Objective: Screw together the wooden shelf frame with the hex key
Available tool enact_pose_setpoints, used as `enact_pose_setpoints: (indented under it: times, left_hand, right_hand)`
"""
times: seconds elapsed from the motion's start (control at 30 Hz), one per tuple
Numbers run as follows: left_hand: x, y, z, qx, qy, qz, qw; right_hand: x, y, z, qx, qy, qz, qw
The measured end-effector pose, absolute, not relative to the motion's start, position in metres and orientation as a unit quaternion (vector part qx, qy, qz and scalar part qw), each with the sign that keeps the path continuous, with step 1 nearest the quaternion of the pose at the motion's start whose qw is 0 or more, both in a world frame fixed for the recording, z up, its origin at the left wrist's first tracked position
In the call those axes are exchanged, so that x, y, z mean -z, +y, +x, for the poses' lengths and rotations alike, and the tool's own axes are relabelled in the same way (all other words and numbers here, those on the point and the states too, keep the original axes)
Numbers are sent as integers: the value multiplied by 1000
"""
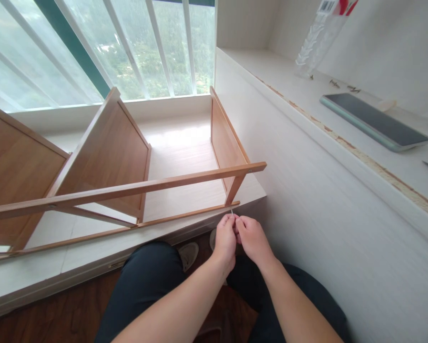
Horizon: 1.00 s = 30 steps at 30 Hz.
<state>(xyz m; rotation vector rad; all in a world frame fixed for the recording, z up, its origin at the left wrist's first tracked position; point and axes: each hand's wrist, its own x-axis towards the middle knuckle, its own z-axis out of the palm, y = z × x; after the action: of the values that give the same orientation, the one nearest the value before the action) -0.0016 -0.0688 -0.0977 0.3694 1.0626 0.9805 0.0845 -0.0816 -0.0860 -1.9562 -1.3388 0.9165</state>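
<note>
Frame (185, 181) on ledge (180, 152) before window (146, 71), phone (374, 120) on shelf (257, 63) to the right

Inside what looks like a home, beside a broad window (142, 38) with white bars (159, 47) and a green beam (76, 45), overlooking greenery (178, 66). Fitted in household style with a deep, pale ledge (180, 152) beneath the glass and a dark wood-look floor (74, 295) below. Furnished to match, with a panelled wooden frame (107, 147) resting on the ledge. Lined at right with a pale built-in shelf (249, 62), chipped along its edge and strewn with everyday belongings: a phone (374, 119), a clear plastic package (317, 43).
</note>
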Motion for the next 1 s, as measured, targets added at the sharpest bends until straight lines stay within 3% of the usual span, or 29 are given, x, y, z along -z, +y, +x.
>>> enact_pose_setpoints:
  times: [0.6,1.0]
  left_hand:
    - [103,-71,-6,-456,471,147,741]
    - [102,-64,-4,-440,474,181,741]
  right_hand:
    - [86,-86,80,-275,-550,-727,305]
    - [96,-84,82,-408,-432,-690,414]
